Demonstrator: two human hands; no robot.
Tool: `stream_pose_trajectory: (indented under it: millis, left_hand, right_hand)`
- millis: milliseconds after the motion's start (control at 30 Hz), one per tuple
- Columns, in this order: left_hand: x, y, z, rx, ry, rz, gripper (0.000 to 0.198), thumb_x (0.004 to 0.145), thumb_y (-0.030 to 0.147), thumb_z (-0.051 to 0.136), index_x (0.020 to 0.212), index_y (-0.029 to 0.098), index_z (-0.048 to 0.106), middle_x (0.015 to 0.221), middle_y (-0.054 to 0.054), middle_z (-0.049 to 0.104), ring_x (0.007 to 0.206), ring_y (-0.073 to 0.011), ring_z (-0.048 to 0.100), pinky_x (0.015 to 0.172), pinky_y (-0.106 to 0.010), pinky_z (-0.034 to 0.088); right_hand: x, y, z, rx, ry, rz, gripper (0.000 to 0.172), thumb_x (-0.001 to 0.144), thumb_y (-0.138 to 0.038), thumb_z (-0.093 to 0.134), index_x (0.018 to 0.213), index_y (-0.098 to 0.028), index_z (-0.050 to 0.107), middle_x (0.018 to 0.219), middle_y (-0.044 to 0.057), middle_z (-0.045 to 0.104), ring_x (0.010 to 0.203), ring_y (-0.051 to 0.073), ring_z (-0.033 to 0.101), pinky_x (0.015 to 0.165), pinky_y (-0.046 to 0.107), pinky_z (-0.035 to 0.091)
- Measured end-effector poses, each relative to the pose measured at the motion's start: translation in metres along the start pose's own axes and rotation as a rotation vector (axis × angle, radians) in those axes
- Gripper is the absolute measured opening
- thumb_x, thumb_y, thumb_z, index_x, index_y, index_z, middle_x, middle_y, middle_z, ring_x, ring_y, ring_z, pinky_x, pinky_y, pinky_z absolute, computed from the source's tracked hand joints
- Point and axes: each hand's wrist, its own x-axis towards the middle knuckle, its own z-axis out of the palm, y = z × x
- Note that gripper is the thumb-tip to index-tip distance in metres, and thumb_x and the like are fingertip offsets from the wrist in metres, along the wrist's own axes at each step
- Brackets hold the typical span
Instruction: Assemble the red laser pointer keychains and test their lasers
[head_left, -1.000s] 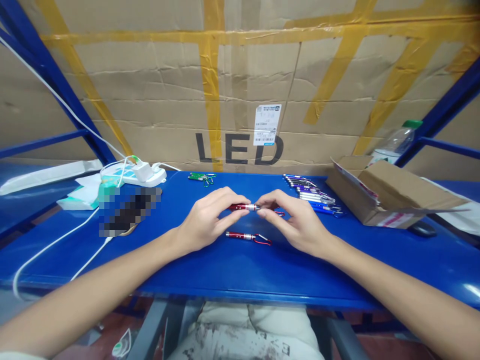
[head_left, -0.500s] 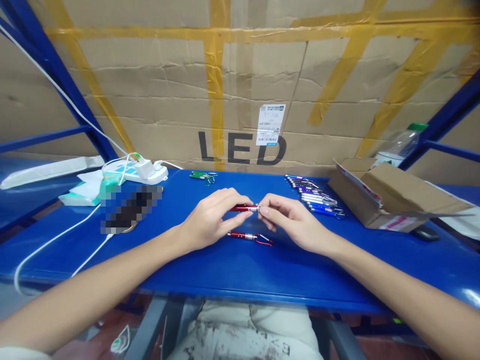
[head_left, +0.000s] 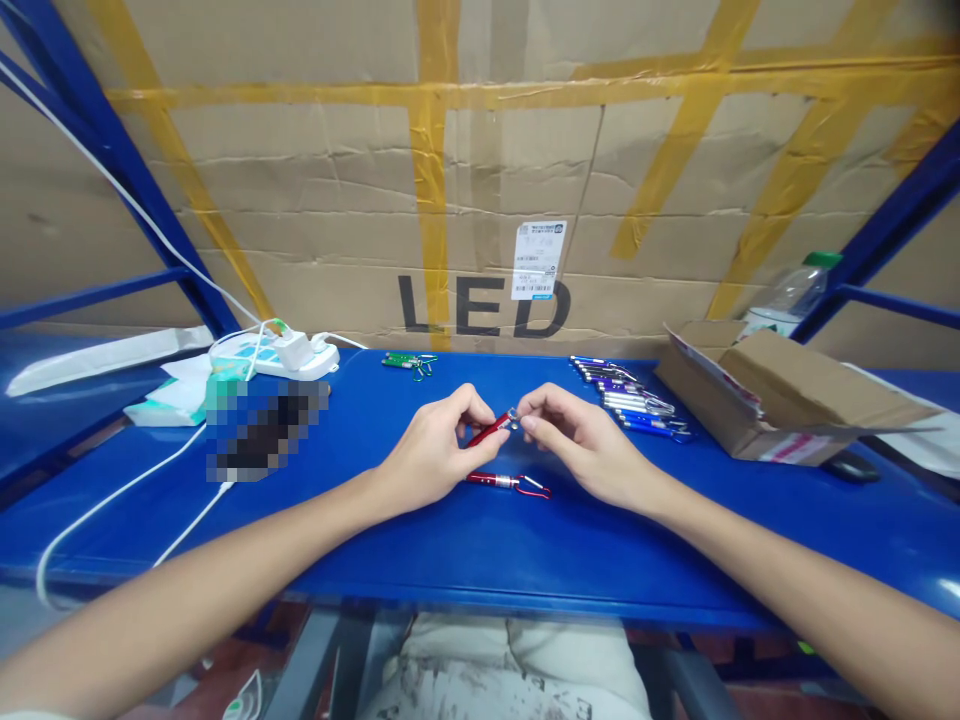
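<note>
My left hand [head_left: 433, 450] pinches a small red keychain flashlight [head_left: 489, 430], tilted up to the right above the blue table [head_left: 465, 540]. Fingers of my right hand [head_left: 581, 440] pinch the silver end of that same flashlight. A second red flashlight with a red clip [head_left: 508, 484] lies on the table just below both hands. A row of several blue and purple flashlights [head_left: 628, 398] lies to the right of my right hand.
An open cardboard box [head_left: 780, 395] and a plastic bottle [head_left: 787, 292] sit at the right. A white power strip [head_left: 277, 355] with cables, tissues [head_left: 176, 395] and a blurred dark object are at the left. Green keychain items [head_left: 409, 362] lie by the LED carton wall.
The held red flashlight has tilted from level to pointing up to the right. My right hand's fingers have closed in on its silver tip. The view has shifted slightly.
</note>
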Motion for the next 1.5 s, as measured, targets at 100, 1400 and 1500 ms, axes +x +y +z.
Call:
stream_pose_trajectory:
  millis: [100,1400,1500]
  left_hand:
    - [0.001,0.0,-0.001,-0.011,-0.049,-0.049,0.021,0.097,0.035,0.074,0.092,0.02,0.059,0.091,-0.001,0.071,0.073,-0.0139,0.058,0.069,-0.028,0.048]
    - [0.007,-0.011,-0.011,0.231,-0.114,-0.01,0.024,0.11,0.035,0.055,0.123,0.022,0.072,0.117,-0.008,0.074,0.109,-0.0246,0.069,0.098,-0.038,0.053]
    - [0.007,-0.011,-0.012,0.221,-0.136,0.019,0.023,0.11,0.032,0.055,0.124,0.022,0.071,0.114,-0.007,0.074,0.106,-0.0238,0.068,0.096,-0.037,0.052]
  right_hand:
    - [0.0,-0.001,0.0,-0.033,0.006,-0.007,0.017,0.11,-0.038,0.056,0.11,-0.024,0.065,0.096,0.002,0.068,0.085,0.018,0.063,0.077,0.031,0.05]
    - [-0.001,0.01,-0.03,-0.46,-0.251,-0.033,0.018,0.114,-0.035,0.044,0.101,-0.024,0.052,0.104,0.008,0.068,0.086,0.022,0.063,0.078,0.038,0.05]
    - [0.002,0.013,-0.024,-0.342,-0.204,0.004,0.017,0.115,-0.037,0.043,0.109,-0.024,0.052,0.097,0.004,0.071,0.081,0.019,0.065,0.075,0.035,0.052]
